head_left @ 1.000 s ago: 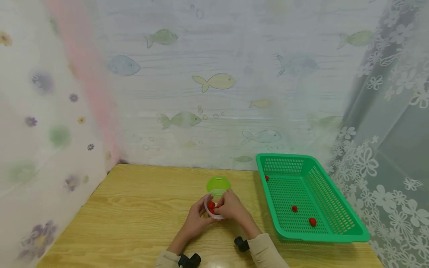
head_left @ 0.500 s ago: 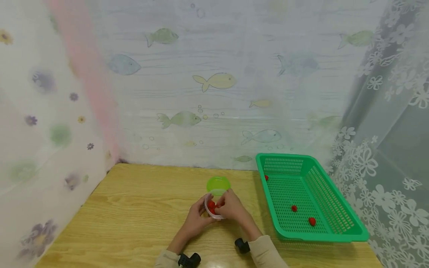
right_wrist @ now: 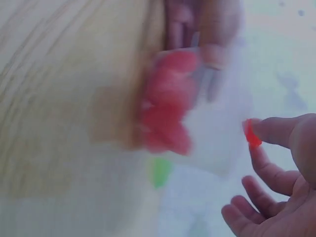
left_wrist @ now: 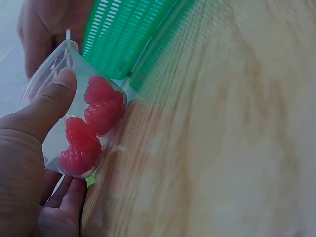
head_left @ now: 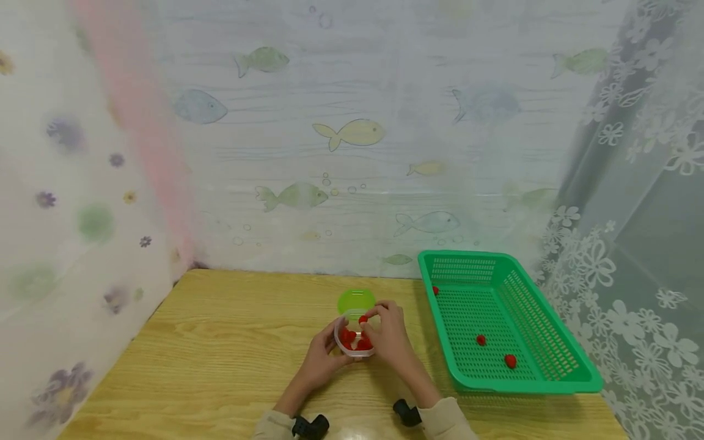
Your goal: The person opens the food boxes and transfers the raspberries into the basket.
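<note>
My left hand (head_left: 322, 356) grips a clear plastic container (head_left: 339, 342) from its left side; the thumb lies against its wall in the left wrist view. Several raspberries (left_wrist: 102, 114) sit in the bottom of the container. Above its right rim, my right hand (head_left: 389, 332) pinches a single raspberry (right_wrist: 253, 132) between thumb and index finger, while its other fingers stay loosely bent. A light green round lid (head_left: 354, 299) lies on the table just behind the container, partly hidden by it.
At the right of the wooden table (head_left: 236, 342) stands a green perforated basket (head_left: 528, 387) with a few raspberries (head_left: 510, 361) spread in it. Fish-patterned sheeting (head_left: 352, 183) hangs behind the table, and a flowered curtain (head_left: 632, 293) hangs at the right.
My right hand has risen out of the container with a raspberry pinched in its fingertips, uncovering more raspberries inside. The left hand and container have stayed nearly in place.
</note>
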`<state>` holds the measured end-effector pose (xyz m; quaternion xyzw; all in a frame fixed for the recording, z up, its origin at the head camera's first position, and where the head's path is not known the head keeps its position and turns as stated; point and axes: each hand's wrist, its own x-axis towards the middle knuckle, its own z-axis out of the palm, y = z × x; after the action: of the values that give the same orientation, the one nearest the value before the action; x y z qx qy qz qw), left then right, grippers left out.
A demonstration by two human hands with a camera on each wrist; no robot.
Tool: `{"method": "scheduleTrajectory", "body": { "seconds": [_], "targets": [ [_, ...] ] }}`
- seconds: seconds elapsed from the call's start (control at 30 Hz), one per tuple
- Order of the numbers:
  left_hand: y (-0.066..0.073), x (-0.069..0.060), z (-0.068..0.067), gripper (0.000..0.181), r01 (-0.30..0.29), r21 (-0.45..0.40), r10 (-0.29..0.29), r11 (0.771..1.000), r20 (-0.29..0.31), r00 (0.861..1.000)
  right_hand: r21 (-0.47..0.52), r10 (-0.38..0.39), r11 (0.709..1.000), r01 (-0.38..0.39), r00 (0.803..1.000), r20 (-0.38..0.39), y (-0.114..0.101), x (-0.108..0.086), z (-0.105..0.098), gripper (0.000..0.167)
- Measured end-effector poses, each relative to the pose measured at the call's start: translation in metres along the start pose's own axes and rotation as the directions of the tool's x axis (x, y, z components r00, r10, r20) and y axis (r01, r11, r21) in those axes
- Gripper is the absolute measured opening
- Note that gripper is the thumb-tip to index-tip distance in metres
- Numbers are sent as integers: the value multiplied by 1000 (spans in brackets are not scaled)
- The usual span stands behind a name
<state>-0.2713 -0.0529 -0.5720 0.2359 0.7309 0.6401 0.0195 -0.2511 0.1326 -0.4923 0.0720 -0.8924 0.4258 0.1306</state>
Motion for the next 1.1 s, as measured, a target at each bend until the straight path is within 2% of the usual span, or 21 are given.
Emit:
{"method": "scheduleTrajectory", "body": {
  "seconds": [0.1,0.17,0.33,0.47,0.53,0.6,0.77,0.9,1.1],
  "targets": [
    [-1,0,0,85,5,6,-5,1000,-5,1000,84,-34,996,36,999,-25,-7,-7,-18,7],
    [-1,0,1,85,14,6,-14,1000,1,1000,158,-34,987,35,999,-9,-12,-14,-36,9],
    [-1,-1,2,85,28,-4,-28,1000,16,999,307,-45,951,17,995,85,-22,-30,-93,18],
    [1,0,2,86,36,-1,-36,999,4,999,380,-98,924,37,985,142,-17,-31,-140,21],
    [1,0,1,86,32,3,-32,999,1,999,369,-109,928,51,984,140,-10,-28,-162,25],
    [2,0,1,86,26,10,-26,1000,-1,1000,330,-88,943,40,987,133,-3,-24,-181,28],
    [3,0,-1,86,40,9,-40,999,3,999,227,6,973,-47,984,177,22,-9,-219,37],
    [3,0,-1,87,39,5,-39,999,5,999,238,29,967,-87,971,235,46,7,-232,41],
    [2,1,1,89,41,1,-41,999,0,999,238,89,959,-156,959,268,79,25,-237,48]
  ]
}}
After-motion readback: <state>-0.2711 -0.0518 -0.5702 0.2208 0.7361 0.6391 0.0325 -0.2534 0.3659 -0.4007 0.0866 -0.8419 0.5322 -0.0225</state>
